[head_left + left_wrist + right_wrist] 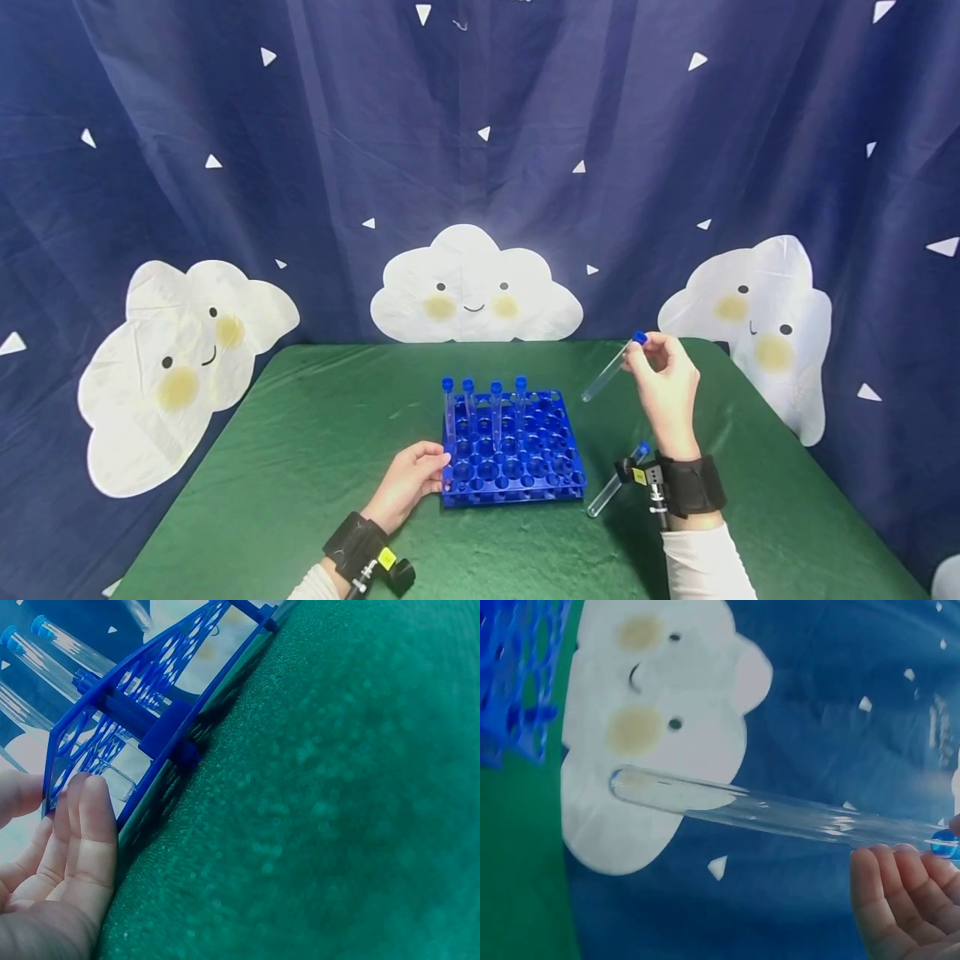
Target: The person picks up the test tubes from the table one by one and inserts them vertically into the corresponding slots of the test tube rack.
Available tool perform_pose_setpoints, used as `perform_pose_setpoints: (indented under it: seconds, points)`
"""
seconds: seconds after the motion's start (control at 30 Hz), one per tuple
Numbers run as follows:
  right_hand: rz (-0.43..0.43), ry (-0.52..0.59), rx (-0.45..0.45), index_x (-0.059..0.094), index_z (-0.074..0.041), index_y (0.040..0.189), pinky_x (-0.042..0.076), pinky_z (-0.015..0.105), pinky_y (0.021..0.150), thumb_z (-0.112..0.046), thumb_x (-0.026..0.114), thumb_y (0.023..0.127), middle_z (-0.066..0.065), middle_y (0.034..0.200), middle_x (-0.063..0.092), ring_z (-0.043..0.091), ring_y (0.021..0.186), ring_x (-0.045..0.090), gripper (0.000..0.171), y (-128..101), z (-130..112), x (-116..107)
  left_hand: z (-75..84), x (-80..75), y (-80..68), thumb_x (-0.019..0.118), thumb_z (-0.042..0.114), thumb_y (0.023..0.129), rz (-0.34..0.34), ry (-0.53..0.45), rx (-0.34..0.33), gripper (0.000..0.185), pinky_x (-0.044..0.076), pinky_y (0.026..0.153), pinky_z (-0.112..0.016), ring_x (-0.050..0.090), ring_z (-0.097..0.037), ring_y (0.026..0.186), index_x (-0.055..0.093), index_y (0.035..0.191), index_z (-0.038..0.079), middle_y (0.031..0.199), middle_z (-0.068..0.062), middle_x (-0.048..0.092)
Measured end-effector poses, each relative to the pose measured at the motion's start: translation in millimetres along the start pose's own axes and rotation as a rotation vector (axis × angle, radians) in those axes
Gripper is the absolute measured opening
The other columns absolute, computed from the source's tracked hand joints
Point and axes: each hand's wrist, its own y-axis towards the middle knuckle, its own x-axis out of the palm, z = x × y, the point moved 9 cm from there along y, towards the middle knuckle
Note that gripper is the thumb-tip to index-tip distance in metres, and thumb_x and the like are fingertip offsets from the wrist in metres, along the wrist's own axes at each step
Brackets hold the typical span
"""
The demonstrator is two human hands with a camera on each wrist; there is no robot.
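A blue test tube rack [517, 487] stands on the green table, with several blue-capped test tubes [497, 417] upright in its back and left holes. My left hand [408, 483] grips the rack's left edge, thumb on the top plate and fingers below it, as the left wrist view shows. Up to the right of the rack, my right hand [667, 383] pinches a clear test tube [780, 814] near its blue cap. This tube is tilted, its rounded end pointing down and left toward the rack. Another capped test tube [604, 497] lies on the table below my right wrist, partly hidden by the wrist camera.
The green cloth-covered table [322, 417] reaches back to a dark blue curtain [330, 167] printed with white clouds and triangles. Each wrist wears a black strap with a small camera; the right one [630, 471] hangs over the lying tube.
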Motion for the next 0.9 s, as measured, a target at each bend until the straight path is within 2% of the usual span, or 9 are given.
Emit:
perform_pose_setpoints:
  seconds: [0.17,0.3,0.43,0.6,0.77,0.9]
  points:
    - [-0.066,-0.009,-0.074,0.06,0.009,0.096,0.051,0.009,0.062,0.001,0.064,0.088,0.011,0.08,0.068,-0.009,0.062,0.062,0.012,-13.8,-37.6,13.9,0.2,-0.6,0.5,0.068,0.015,0.09,0.0,0.0,0.002,0.025,0.055,0.066,-0.027,0.06,-0.012,0.071,0.055,0.107,0.001,0.081,0.0,0.065]
    - [-0.109,0.001,-0.092,0.062,0.007,0.096,0.051,0.008,0.062,0.001,0.065,0.088,0.02,0.082,0.069,-0.011,0.065,0.061,0.011,-20.2,-35.3,27.6,-0.4,-0.8,0.8,0.068,0.016,0.09,-0.001,-0.001,-0.002,0.025,0.055,0.066,-0.028,0.06,-0.012,0.071,0.056,0.106,0.001,0.081,0.0,0.065]
    - [-0.161,-0.01,-0.11,0.064,0.001,0.096,0.051,0.009,0.062,-0.004,0.067,0.088,0.018,0.083,0.07,-0.011,0.067,0.061,0.01,-24.3,-18.7,43.4,-1.2,-1.1,0.5,0.068,0.016,0.09,-0.001,0.002,-0.005,0.025,0.055,0.066,-0.028,0.06,-0.012,0.07,0.055,0.106,0.001,0.081,0.0,0.065]
    - [-0.216,-0.098,-0.174,0.064,-0.003,0.094,0.049,0.009,0.062,-0.008,0.07,0.086,0.01,0.081,0.07,-0.01,0.071,0.059,0.011,-32.6,-15.8,59.8,-1.9,-1.4,0.4,0.068,0.016,0.09,0.001,0.0,-0.009,0.026,0.055,0.066,-0.028,0.06,-0.012,0.07,0.055,0.107,0.001,0.081,0.0,0.065]
    - [-0.262,-0.178,-0.197,0.065,-0.006,0.095,0.051,0.018,0.063,-0.011,0.07,0.085,0.006,0.082,0.069,0.004,0.075,0.063,0.012,-38.3,-13.1,72.4,-1.0,-0.9,-0.1,0.068,0.016,0.09,0.003,0.002,-0.005,0.027,0.055,0.066,-0.028,0.06,-0.013,0.07,0.055,0.108,0.0,0.081,0.0,0.065]
    - [-0.307,-0.199,-0.204,0.065,-0.006,0.096,0.054,0.025,0.064,-0.012,0.069,0.086,0.007,0.084,0.07,0.016,0.078,0.066,0.012,-40.9,-9.7,79.7,0.7,0.5,-0.8,0.068,0.016,0.09,0.001,0.007,0.004,0.028,0.055,0.066,-0.028,0.061,-0.013,0.071,0.055,0.108,-0.001,0.082,0.0,0.066]
